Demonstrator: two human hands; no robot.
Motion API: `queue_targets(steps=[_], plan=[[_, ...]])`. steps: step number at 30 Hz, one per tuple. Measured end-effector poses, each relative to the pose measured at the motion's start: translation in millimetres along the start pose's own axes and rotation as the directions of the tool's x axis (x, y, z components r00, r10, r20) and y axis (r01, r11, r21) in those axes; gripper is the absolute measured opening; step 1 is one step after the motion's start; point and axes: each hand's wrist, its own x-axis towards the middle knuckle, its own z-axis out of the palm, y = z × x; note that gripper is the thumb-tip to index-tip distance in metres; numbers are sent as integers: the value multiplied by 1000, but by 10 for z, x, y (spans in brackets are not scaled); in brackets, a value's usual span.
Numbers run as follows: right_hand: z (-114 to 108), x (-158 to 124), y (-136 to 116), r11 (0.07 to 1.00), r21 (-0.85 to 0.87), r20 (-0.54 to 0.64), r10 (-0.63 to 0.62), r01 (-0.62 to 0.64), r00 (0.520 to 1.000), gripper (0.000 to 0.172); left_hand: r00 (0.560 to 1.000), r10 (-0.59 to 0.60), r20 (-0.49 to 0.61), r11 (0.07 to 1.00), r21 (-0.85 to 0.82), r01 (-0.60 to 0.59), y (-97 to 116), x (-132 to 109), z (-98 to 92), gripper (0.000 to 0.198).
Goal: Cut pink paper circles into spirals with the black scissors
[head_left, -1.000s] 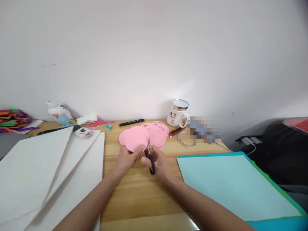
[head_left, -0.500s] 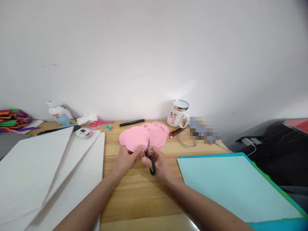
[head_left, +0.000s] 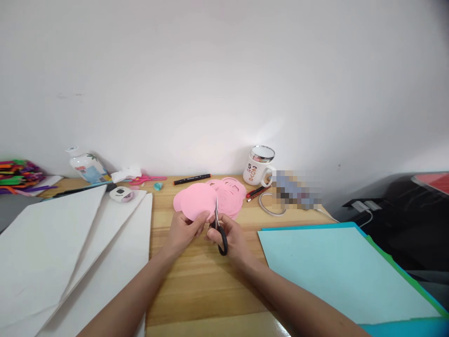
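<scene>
My left hand (head_left: 184, 234) pinches the lower edge of a round pink paper piece (head_left: 198, 201) between thumb and fingers. In my right hand (head_left: 233, 238) is a pair of scissors (head_left: 222, 238) with black handles, blades pointing away from me. The blades lie along the paper's right edge and look nearly closed. Behind the held piece, several pink paper cutouts (head_left: 229, 196) lie in a loose pile on the wooden table (head_left: 206, 290). Another pink rounded piece (head_left: 177, 201) shows at the left of the held one.
White sheets (head_left: 45, 252) cover the left side, with a white-and-purple device (head_left: 121, 194) on them. Pink scissors (head_left: 143, 179), a black marker (head_left: 192, 179) and a mug (head_left: 258, 166) stand or lie along the wall. Light blue sheets (head_left: 336, 271) lie at right.
Both hands keep nearly the same place. The scissor blades look closer together, and the pink paper has shifted very slightly left.
</scene>
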Motion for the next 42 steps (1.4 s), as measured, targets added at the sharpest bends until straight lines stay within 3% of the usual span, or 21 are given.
queue_targets(steps=[15, 25, 31, 42], plan=[[-24, -16, 48, 998, 53, 22, 17, -18, 1000, 29, 1000, 22, 12, 999, -36, -21, -26, 23, -23, 47], [34, -27, 10, 1000, 11, 28, 9, -9, 1000, 34, 999, -45, 21, 990, -136, 48, -83, 26, 10, 44], [-19, 36, -3, 998, -2, 32, -61, 61, 998, 34, 998, -55, 28, 993, -103, 58, -35, 23, 16, 46], [2, 44, -57, 996, -66, 26, -60, 62, 998, 32, 997, -76, 25, 995, -66, 78, -41, 37, -6, 44]])
